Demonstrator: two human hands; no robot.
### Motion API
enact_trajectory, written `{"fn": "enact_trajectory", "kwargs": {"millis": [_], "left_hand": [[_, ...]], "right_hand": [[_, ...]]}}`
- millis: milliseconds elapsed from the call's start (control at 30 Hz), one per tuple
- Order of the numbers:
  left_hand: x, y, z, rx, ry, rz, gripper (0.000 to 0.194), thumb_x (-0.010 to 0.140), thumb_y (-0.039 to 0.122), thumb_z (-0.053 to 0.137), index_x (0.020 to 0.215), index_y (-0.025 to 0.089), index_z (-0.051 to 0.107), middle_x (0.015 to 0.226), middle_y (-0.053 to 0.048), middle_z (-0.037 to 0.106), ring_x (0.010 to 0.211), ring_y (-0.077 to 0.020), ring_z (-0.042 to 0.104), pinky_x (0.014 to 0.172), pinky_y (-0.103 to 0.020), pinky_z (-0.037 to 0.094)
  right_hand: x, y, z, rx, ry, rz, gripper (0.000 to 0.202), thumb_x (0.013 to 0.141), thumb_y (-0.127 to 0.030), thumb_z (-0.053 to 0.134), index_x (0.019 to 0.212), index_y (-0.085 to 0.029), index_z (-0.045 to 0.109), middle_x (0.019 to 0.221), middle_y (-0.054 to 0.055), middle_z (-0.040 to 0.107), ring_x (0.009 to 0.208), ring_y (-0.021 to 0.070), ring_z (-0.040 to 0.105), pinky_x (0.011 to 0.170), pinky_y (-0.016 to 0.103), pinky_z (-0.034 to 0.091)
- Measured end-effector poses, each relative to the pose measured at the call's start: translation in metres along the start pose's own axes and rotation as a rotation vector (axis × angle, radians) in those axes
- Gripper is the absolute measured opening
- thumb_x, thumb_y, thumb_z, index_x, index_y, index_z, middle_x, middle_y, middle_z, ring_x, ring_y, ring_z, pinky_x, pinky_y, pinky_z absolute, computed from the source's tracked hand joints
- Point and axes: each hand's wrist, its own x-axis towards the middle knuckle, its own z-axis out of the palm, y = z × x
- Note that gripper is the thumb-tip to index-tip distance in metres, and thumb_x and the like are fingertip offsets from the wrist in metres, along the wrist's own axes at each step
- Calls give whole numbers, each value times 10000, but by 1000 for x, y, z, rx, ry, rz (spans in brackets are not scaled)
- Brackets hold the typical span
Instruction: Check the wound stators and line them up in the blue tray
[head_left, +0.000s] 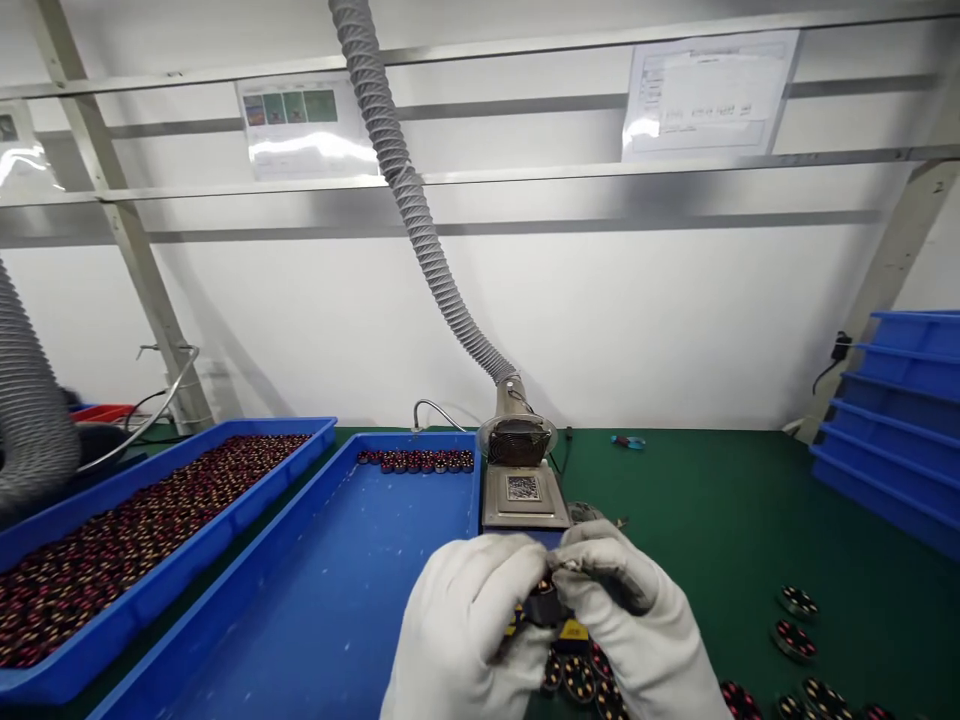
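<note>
Both hands wear white gloves and meet at the lower middle, in front of the solder pot (523, 488). My left hand (472, 625) is closed round a small black round part (543, 604) with coppery spots on top. The fingers of my right hand (626, 595), whose glove is stained grey, are pinched together at the part's upper edge. Whatever lies between those right fingertips is too small to make out. Beneath the hands, several similar round parts (579, 678) with gold and red dots lie beside a yellow-labelled object (574, 630), mostly hidden.
A long blue tray (300, 560) at left holds several round parts (427, 461) at its far end. Another blue tray (217, 530) is full of them. Loose parts (793, 640) and stacked blue trays (892, 430) are at right. An exhaust hose (427, 240) hangs over the pot.
</note>
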Motion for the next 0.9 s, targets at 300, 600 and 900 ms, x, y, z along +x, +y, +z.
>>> {"fn": "enact_trajectory", "kwargs": {"millis": [300,600,900], "left_hand": [[-2,8,4,-301,-33,-351,502,535,1,706,926,310,642,872,66,723,769,-149,679,689,-172,545],[7,11,6,-321,43,-172,508,615,71,730,1031,322,584,852,81,715,777,-101,668,753,-133,521],[-4,9,0,-294,-24,-272,409,672,135,728,1013,322,602,960,54,706,887,-142,660,804,-190,534]], "right_hand": [[12,-14,-12,520,129,342,206,575,-374,827,659,-225,712,639,2,625,609,117,565,623,237,491],[6,-12,-11,37,-69,106,78,662,-165,722,608,-219,705,619,-4,612,594,118,576,564,199,470],[9,-9,-23,537,298,181,197,520,-335,859,618,-246,712,617,-10,660,523,112,570,509,226,486]]}}
